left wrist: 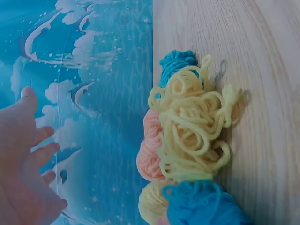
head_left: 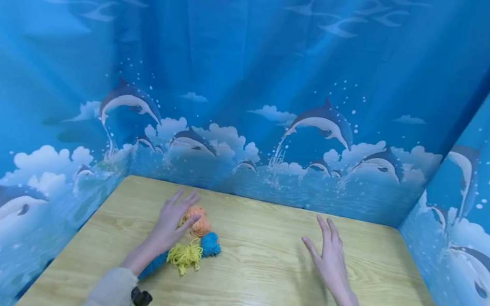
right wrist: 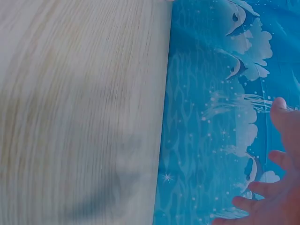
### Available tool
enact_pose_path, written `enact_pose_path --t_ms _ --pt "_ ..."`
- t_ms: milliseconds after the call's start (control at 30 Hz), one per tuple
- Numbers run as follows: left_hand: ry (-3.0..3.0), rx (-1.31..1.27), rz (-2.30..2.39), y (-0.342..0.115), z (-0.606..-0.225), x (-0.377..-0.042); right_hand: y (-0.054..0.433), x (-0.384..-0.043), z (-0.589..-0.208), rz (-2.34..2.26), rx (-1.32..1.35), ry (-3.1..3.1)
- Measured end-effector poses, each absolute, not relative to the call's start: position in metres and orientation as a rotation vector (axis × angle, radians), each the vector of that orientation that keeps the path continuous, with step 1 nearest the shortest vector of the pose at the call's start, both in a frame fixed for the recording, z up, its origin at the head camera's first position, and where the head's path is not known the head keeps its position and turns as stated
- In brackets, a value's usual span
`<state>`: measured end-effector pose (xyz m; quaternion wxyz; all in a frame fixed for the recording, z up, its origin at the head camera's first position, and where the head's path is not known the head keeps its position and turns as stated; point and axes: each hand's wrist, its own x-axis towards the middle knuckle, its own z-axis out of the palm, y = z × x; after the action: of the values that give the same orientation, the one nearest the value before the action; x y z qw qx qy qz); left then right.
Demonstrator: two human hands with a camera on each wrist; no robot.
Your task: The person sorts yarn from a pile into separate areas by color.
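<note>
- While no yarn is gripped by either hand, the step in hand is best judged as a poised moment with no grasp yet taken.
- The yarn is gathered on the left of the pale wood-grain counter (head_left: pixel 269 250): a loose yellow yarn tangle (head_left: pixel 185 255), a round blue yarn ball (head_left: pixel 210 245) beside it, a peach yarn skein (head_left: pixel 201 223) just beyond, and a blue yarn bundle (head_left: pixel 154 265) partly hidden by the left wrist.
- For any piece to be lifted, the nearer hand would presumably have to be lowered and its fingers curled; the yellow loops could easily be snagged.
- The left hand (head_left: pixel 171 220) is held near the peach yarn skein, fingers spread, thumb set apart; no contact is shown.
- The right hand (head_left: pixel 330 256) is held above bare counter, well apart from the yarn, fingers extended, thumb pointed inward.
</note>
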<state>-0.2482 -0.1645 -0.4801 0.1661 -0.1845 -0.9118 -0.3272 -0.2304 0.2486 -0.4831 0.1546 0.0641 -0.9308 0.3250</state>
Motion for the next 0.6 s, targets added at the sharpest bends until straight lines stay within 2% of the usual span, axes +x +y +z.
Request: enact_pose_path --t_ms 333,600 --pt "-2.556 -0.446 -1.178 -0.186 -0.487 -0.236 0.231 -0.241 -0.489 1.024 0.208 -2.625" --pt "-2.582 -0.37 -1.206 -0.199 -0.488 -0.223 0.209 -0.248 -0.497 1.088 0.281 -2.575"
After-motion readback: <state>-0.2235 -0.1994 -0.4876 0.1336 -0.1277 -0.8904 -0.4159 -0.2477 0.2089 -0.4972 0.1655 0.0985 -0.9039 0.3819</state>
